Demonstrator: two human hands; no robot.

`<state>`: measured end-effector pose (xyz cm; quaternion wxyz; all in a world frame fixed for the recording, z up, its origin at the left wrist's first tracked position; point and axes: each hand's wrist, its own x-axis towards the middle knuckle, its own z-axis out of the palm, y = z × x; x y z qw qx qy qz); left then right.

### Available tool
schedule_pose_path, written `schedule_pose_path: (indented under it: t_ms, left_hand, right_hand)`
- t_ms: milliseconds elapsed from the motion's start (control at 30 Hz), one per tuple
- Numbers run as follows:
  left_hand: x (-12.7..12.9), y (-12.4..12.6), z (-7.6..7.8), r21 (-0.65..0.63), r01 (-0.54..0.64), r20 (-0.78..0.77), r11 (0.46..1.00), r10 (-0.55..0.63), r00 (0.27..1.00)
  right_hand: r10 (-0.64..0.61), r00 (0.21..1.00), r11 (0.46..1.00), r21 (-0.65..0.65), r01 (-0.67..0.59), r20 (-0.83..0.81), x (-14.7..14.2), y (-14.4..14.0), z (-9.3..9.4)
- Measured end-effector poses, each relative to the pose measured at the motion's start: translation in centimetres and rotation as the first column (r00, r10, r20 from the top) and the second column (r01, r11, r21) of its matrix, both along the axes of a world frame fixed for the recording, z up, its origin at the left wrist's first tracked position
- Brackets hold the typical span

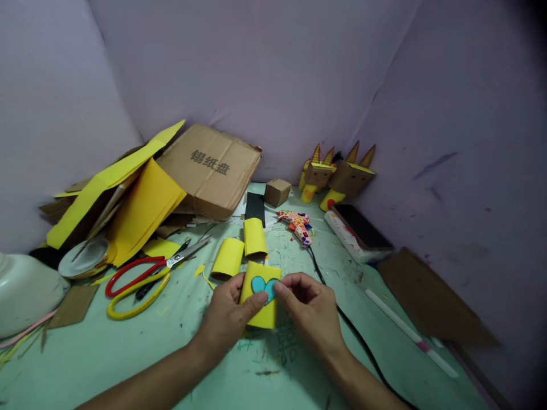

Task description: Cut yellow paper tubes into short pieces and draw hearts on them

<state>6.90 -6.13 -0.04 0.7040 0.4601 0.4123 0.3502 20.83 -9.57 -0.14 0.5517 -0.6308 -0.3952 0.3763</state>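
My left hand (226,316) grips a yellow paper tube (260,312) upright over the green mat. A blue heart cut-out (261,285) lies on the tube's front. My right hand (308,310) pinches the heart's right edge with thumb and forefinger against the tube. Two more yellow tubes (228,258) (255,237) lie just beyond, side by side on the mat.
Red and yellow scissors (141,278) lie at left, by yellow paper sheets (141,213) and a flattened cardboard box (209,171). A patterned glue gun (299,224) with its black cord (354,333), a small cardboard cube (277,192), horned cardboard figures (337,176), a glue stick (410,333) lie right.
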Motion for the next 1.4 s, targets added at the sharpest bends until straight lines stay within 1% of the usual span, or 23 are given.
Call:
schedule_pose_path:
  t_ms: [100,267,500,667,800,867,967,1033,1167,1267,1400]
  left_hand:
    - [0.0,0.0,-0.1,0.0,0.009,0.0,1.0,-0.009,1.0]
    - [0.1,0.0,-0.2,-0.02,0.026,0.012,0.999,-0.025,1.0]
    - [0.0,0.1,-0.5,-0.012,0.035,0.038,0.999,-0.034,0.999]
    - [0.0,0.0,-0.3,0.003,0.033,0.02,0.999,-0.033,0.999]
    - [0.0,-0.1,-0.3,-0.01,0.043,0.046,0.999,-0.042,0.998]
    - [0.0,-0.1,-0.4,-0.036,0.042,0.08,0.998,-0.039,0.996]
    - [0.0,-0.1,-0.3,-0.068,0.004,0.089,0.998,0.002,0.996]
    - [-0.1,-0.2,-0.3,-0.075,-0.004,0.09,0.997,0.011,0.996]
    - [-0.1,-0.3,-0.5,-0.053,0.045,0.106,0.998,-0.039,0.994]
    - [0.0,-0.3,-0.7,-0.049,0.073,0.123,0.996,-0.066,0.99]
    - [-0.1,-0.2,-0.7,-0.07,0.101,0.188,0.992,-0.086,0.978]
  right_hand:
    - [-0.015,0.999,1.0,-0.026,0.014,-0.041,-0.1,0.0,0.2]
    - [-0.075,0.997,0.997,-0.026,0.074,-0.036,-0.2,-0.1,0.1]
    - [-0.085,0.996,0.996,-0.025,0.084,-0.025,-0.4,-0.3,-0.1]
    - [-0.086,0.996,0.996,-0.037,0.086,-0.004,-0.7,-0.3,0.1]
    - [-0.045,0.999,0.999,-0.007,0.045,-0.004,-0.4,-0.2,-0.1]
    - [-0.017,0.998,0.999,0.035,0.019,-0.053,0.1,-0.1,-0.3]
    - [0.002,0.985,0.996,0.091,0.014,-0.171,0.9,0.2,-0.5]
    - [0.039,0.979,0.997,0.079,-0.023,-0.202,1.1,0.3,-0.4]
    - [0.151,0.974,0.988,-0.003,-0.154,-0.168,0.5,0.5,-0.3]
    - [0.143,0.977,0.988,-0.036,-0.15,-0.156,0.1,0.4,-0.4]
    - [0.134,0.982,0.989,-0.037,-0.141,-0.136,0.2,0.3,-0.4]
